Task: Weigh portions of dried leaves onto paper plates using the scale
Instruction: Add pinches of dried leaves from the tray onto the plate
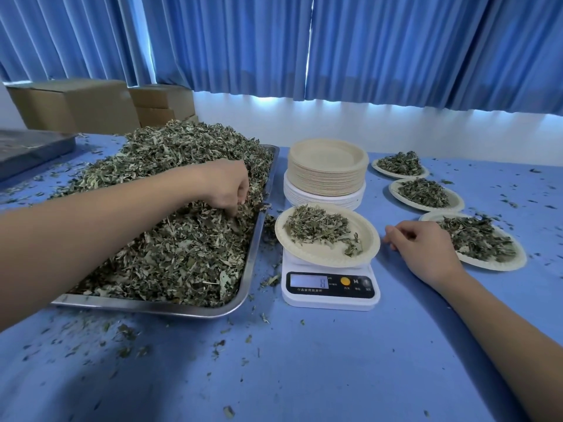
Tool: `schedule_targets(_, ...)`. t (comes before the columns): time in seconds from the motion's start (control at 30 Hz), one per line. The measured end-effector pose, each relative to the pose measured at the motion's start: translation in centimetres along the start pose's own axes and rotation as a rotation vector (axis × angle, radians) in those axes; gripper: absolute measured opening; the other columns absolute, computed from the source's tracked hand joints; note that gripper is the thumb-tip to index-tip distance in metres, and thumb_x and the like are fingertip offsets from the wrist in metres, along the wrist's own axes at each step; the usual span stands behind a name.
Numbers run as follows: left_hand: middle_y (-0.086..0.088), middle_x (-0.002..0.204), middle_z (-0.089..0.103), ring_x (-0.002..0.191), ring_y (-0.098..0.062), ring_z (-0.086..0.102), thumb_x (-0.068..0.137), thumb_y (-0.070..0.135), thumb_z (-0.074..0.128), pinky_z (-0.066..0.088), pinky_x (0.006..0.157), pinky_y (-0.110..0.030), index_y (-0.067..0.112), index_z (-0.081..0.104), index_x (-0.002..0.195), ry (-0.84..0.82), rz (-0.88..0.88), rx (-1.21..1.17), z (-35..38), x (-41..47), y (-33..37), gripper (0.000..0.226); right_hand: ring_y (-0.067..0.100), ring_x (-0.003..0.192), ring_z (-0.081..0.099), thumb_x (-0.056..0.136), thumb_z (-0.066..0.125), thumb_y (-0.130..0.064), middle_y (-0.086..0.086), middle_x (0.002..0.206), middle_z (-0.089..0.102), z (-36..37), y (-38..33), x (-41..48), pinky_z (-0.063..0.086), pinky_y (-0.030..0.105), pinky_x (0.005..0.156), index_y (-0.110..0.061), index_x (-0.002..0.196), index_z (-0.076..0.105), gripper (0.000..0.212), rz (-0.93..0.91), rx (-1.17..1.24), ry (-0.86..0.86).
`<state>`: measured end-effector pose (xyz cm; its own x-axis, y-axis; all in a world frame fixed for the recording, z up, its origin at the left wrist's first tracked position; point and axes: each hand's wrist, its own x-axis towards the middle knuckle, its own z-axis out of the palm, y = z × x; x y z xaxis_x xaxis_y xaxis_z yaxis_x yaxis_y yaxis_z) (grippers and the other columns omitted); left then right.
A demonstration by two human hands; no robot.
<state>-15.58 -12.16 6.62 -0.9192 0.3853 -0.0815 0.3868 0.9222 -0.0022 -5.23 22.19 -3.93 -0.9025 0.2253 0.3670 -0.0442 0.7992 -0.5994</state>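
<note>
Dried leaves: grey-green, crumbled, heaped high in metal tray, left of centre; loose flakes scattered over blue table.
Scale: white, flat, centre of frame, display facing camera, showing 8.
Plate on scale: tan paper, level, small leaf pile slightly left of its middle.
Plate stack: just behind scale, tan plates atop white ones.
Three filled plates, right of centre, in a diagonal row: far, middle, near.
</note>
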Motion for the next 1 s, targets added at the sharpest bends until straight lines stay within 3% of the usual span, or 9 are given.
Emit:
schedule_targets(0.2, 0.003, 0.079, 0.067, 0.072, -0.014, 0.061, 0.077, 0.016, 0.08, 0.044, 0.063, -0.027, 0.018, 0.067, 0.074, 0.137, 0.001, -0.065, -1.1, 0.1, 0.4, 0.014, 0.026, 0.06, 0.063, 0.1, 0.059, -0.03, 0.005, 0.062, 0.069, 0.1, 0.0, 0.1, 0.044, 0.028, 0.055, -0.024, 0.066, 0.072, 0.037, 0.006, -0.007, -0.001)
schedule_targets(0.33, 0.003, 0.083, 0.066, 0.075, -0.015, 0.059, 0.08, 0.013, 0.077, 0.043, 0.068, -0.029, 0.017, 0.067, 0.079, 0.01, -0.006, 0.032, -0.7, -0.2, 1.0, 0.011, 0.024, 0.063, 0.065, 0.1, 0.06, -0.03, 0.003, 0.063, 0.07, 0.0, 0.2, 0.1, 0.048, 0.03, 0.063, -0.024, 0.067, 0.072, 0.036, 0.004, 0.002, 0.009)
schedule_targets(0.47, 0.004, 0.089, 0.069, 0.08, -0.014, 0.061, 0.081, 0.01, 0.077, 0.045, 0.071, -0.028, 0.014, 0.073, 0.088, -0.058, -0.002, 0.027, -0.4, -0.5, 1.4, 0.009, 0.025, 0.062, 0.064, 0.099, 0.06, -0.03, 0.002, 0.062, 0.07, 0.1, 0.3, 0.1, 0.047, 0.029, 0.059, -0.024, 0.066, 0.072, 0.036, 0.006, 0.01, 0.015)
schedule_targets(0.63, 0.004, 0.081, 0.069, 0.075, -0.013, 0.063, 0.08, 0.009, 0.079, 0.045, 0.067, -0.026, 0.012, 0.073, 0.084, 0.013, 0.001, 0.041, -0.9, -0.6, 1.9, 0.008, 0.027, 0.062, 0.065, 0.1, 0.06, -0.03, 0.003, 0.062, 0.07, 0.1, 0.3, 0.2, 0.048, 0.03, 0.06, -0.024, 0.066, 0.073, 0.036, 0.009, 0.012, 0.009)
schedule_targets(0.8, 0.008, 0.07, 0.069, 0.067, -0.011, 0.063, 0.075, 0.013, 0.084, 0.054, 0.07, -0.034, 0.021, 0.072, 0.072, 0.256, -0.032, 0.023, -2.8, -0.5, 1.9, 0.015, 0.025, 0.061, 0.064, 0.1, 0.059, -0.031, 0.002, 0.063, 0.07, 0.1, 0.3, 0.2, 0.045, 0.029, 0.056, -0.024, 0.066, 0.072, 0.037, 0.009, 0.004, 0.005)
schedule_targets(1.0, 0.002, 0.073, 0.071, 0.066, -0.013, 0.063, 0.073, 0.014, 0.086, 0.051, 0.066, -0.032, 0.017, 0.074, 0.075, 0.241, 0.002, 0.034, -2.7, -0.2, 2.5, 0.013, 0.024, 0.061, 0.065, 0.1, 0.059, -0.031, 0.0, 0.062, 0.07, 0.0, 0.1, 0.0, 0.047, 0.03, 0.058, -0.024, 0.066, 0.072, 0.038, 0.011, 0.007, 0.002)
